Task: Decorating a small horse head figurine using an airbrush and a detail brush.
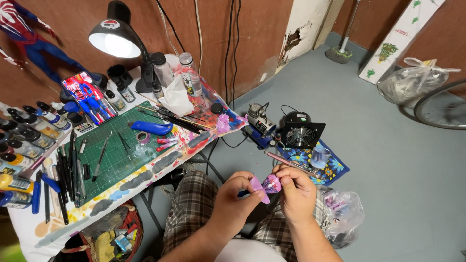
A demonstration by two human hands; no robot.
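Plaid shorts (194, 204) fill the bottom of the view, and just above them a small purple part (270, 185) is held between both hands, over the lap and well apart from the counter (145, 174) to its left. It is pinched by the left hand (232, 199) at its lower pale-lilac flap, thumb and forefinger pressed together on it, while the right hand (296, 191) is curled around its far side, fingertips closed on the rounded head.

For the work in hand, it is judged that the part should be kept steady by the left pinch and only lightly turned by the right, so that painted surfaces are touched as little as possible; a grip on the edges would be safer than on the faces.

The part is seen as a small rounded piece, purple with darker and pinkish markings, with a flat light-lilac tab projecting down and to the left. Finer detail cannot be told. A green cutting mat (111, 155) lies on the counter, far left of the part.
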